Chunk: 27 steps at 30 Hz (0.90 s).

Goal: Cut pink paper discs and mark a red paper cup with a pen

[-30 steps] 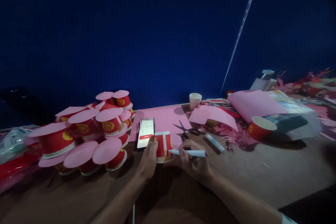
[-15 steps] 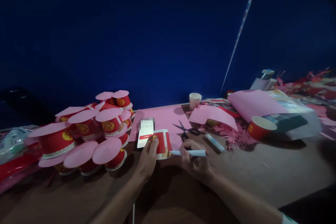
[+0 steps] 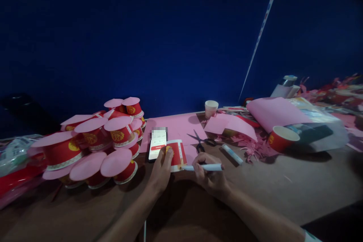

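My left hand (image 3: 161, 168) grips a red paper cup (image 3: 176, 152) with a gold pattern, thumb on its side and the pale rim toward me. The other fingers are hidden behind it. In my right hand (image 3: 211, 176) is a white marker pen (image 3: 211, 167), lying nearly level. Its tip meets the cup's side close to the rim; whether it leaves a mark is too small to tell. Just behind the cup lies a lit phone (image 3: 157, 147) on pink paper (image 3: 178, 124). Black-handled scissors (image 3: 201, 141) rest open beyond my right hand, beside a glue stick or second pen (image 3: 231, 154).
Several upturned red cups topped with pink discs (image 3: 116, 162) are stacked at left. A white cup (image 3: 211, 109) stands at the back. To the right are a tilted red cup (image 3: 283, 138), pink sheets (image 3: 276, 111) and shredded pink paper (image 3: 255, 145). A blue partition (image 3: 170, 45) rises behind.
The cup has shifted and turned slightly in my left hand. My right hand has moved a little left, with the pen tip now lower on the cup, nearer its rim.
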Available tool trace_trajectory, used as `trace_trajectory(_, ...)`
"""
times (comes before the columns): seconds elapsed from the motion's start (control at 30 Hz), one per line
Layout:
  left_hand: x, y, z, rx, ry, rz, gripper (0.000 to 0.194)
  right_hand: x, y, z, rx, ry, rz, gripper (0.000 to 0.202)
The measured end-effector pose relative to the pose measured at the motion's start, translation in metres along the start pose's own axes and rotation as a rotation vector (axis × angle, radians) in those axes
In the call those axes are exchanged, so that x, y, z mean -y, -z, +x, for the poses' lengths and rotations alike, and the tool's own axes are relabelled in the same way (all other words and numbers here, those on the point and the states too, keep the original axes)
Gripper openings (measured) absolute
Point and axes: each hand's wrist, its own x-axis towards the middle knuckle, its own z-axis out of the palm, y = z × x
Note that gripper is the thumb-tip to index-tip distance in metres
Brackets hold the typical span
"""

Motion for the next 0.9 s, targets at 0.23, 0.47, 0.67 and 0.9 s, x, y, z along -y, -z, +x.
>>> trace_trajectory(0.23, 0.0006, 0.0000, 0.0006, -0.002, 0.000, 0.083, 0.039, 0.0009, -0.0002, -0.0001, 0.008, -0.030, 0.009, 0.013)
trace_trajectory(0.47, -0.0001, 0.0004, 0.0001, 0.002, 0.003, 0.075, 0.041, 0.0011, -0.0007, -0.0002, 0.022, -0.032, -0.004, 0.014)
trace_trajectory(0.67, -0.0007, 0.0002, 0.0005, -0.006, -0.015, 0.105, 0.041, 0.0004, -0.0009, -0.0002, 0.025, -0.014, -0.006, 0.013)
trace_trajectory(0.9, 0.0022, 0.0003, 0.0013, -0.013, -0.012, 0.107, 0.038, 0.0016, -0.0006, 0.0009, 0.035, -0.012, -0.029, 0.015)
